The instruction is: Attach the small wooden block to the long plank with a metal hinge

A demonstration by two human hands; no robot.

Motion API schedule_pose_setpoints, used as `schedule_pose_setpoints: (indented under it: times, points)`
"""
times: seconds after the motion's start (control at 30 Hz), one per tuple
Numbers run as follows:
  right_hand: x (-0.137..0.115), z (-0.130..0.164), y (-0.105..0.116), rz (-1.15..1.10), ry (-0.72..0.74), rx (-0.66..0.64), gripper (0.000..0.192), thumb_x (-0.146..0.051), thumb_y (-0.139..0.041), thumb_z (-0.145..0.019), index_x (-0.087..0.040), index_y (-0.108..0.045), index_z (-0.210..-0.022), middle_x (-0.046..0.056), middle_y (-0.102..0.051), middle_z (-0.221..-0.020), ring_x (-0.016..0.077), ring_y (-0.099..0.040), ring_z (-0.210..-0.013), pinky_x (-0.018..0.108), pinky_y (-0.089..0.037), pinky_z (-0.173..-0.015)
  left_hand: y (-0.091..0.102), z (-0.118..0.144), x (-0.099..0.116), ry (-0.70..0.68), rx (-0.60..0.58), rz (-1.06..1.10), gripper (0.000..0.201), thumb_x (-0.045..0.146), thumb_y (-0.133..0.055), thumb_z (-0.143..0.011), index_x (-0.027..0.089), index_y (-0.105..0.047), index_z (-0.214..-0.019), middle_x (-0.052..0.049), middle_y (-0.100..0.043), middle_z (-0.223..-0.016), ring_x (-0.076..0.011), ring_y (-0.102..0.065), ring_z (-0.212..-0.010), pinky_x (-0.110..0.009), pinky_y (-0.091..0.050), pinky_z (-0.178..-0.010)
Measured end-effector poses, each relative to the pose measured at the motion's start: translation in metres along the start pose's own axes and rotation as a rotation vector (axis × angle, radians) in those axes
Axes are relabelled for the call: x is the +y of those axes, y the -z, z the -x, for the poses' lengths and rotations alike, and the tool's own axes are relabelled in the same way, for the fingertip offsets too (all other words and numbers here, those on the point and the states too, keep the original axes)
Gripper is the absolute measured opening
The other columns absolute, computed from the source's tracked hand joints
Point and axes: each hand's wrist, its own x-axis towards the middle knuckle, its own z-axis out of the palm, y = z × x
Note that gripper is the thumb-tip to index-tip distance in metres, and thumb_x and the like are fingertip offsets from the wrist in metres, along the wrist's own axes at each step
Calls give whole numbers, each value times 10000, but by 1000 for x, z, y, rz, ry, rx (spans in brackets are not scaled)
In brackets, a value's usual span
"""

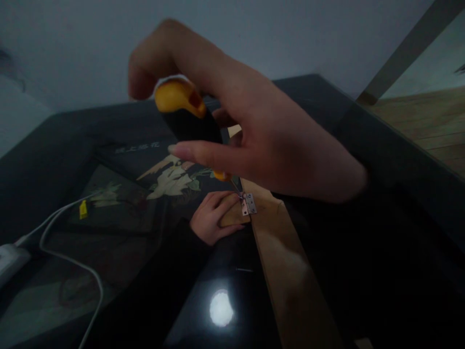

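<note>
Two bare hands: the right hand [261, 145] looming large at twelve o'clock, the left hand [214, 215] showing a dark sleeve [170, 271] trailing toward seven o'clock.

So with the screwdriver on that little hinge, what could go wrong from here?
1. The left hand presses the small wood piece right beside the hinge; if the screwdriver tip slips off, it could jab those fingers.
2. The right hand grips the handle loosely from the side, so the tool may tilt out of the screw.
3. The light is dim, so the tip's seating is hard to judge.
</note>
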Motion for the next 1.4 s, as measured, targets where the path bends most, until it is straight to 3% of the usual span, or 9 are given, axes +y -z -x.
schedule_pose_setpoints:
  times: [0.03, 0.17, 0.27, 0.43, 0.63, 0.73, 0.97, 1.2, 1.4]
  points:
    - [-1, 2, 4, 4, -79, -80, 233, -342, -447, -780, -190, -453, -956, -29, -504, -906, 70, -514, -831, 221, -461, -827, 0, 0, 0, -3, 2, -4, 600, 487, -574, -754, 195, -464, -1266, -135, -516, -1179, -291, -463, -1072, -468, -408, -901]
    - [-5, 10, 14, -80, 79, -217, 310, -297, -209, -844, -167, -466, -959, -3, -467, -983, 93, -451, -982, 229, -431, -851, 1, 0, 1, -9, 1, -38, 589, 497, -564, -761, 178, -477, -1247, -135, -519, -1160, -277, -476, -1052, -447, -419, -897]
    - [-5, 8, 7, 45, -83, -145, 182, -249, -392, -786, -170, -461, -935, -15, -484, -1010, 90, -485, -963, 223, -419, -887, 1, -1, 1, -28, 13, -46, 590, 508, -556, -762, 152, -493, -1228, -147, -521, -1157, -282, -478, -1056, -448, -425, -895]
    - [-7, -2, -14, 290, -331, -2, 345, -225, -641, -700, -144, -430, -962, 44, -515, -1065, 85, -506, -915, 216, -452, -896, 1, -1, 2, -19, 18, -40, 557, 519, -540, -767, 161, -523, -1195, -138, -541, -1131, -282, -492, -1036, -437, -448, -861]
    - [-8, 0, -1, 33, -68, -143, 265, -311, -342, -859, -135, -454, -1024, -36, -498, -1100, 72, -480, -1081, 203, -374, -974, 1, -2, 2, -34, 14, -30, 594, 491, -562, -764, 114, -500, -1219, -164, -522, -1162, -292, -468, -1070, -446, -420, -900]
    - [-6, 2, 6, 54, 27, -238, 595, -334, -5, -868, -43, -493, -1041, -4, -513, -1078, 108, -476, -1073, 231, -393, -909, 1, -1, 1, -27, 6, -28, 599, 481, -573, -760, 118, -487, -1229, -160, -520, -1166, -290, -463, -1074, -454, -407, -914]
    - [-5, 4, -8, 332, -223, -66, 502, -280, -633, -707, -68, -431, -1115, 31, -483, -1177, 53, -478, -968, 151, -441, -897, -1, 0, 0, -49, 51, -32, 562, 489, -559, -768, 160, -491, -1219, -143, -531, -1147, -284, -475, -1047, -447, -440, -864]
    - [-8, 4, 10, 6, -6, -318, 541, -238, 3, -883, -34, -405, -1174, 59, -470, -1205, 61, -444, -1099, 192, -411, -870, 1, -1, 0, -30, 7, -42, 608, 484, -579, -755, 127, -477, -1236, -154, -511, -1175, -283, -457, -1079, -445, -408, -923]
    - [-5, 6, 1, 117, -78, -205, 431, -337, -225, -886, -22, -407, -1117, 59, -453, -1147, 49, -448, -977, 137, -433, -789, -1, 0, -1, -8, 22, -35, 602, 502, -578, -745, 144, -503, -1223, -153, -528, -1156, -298, -469, -1070, -458, -423, -902]
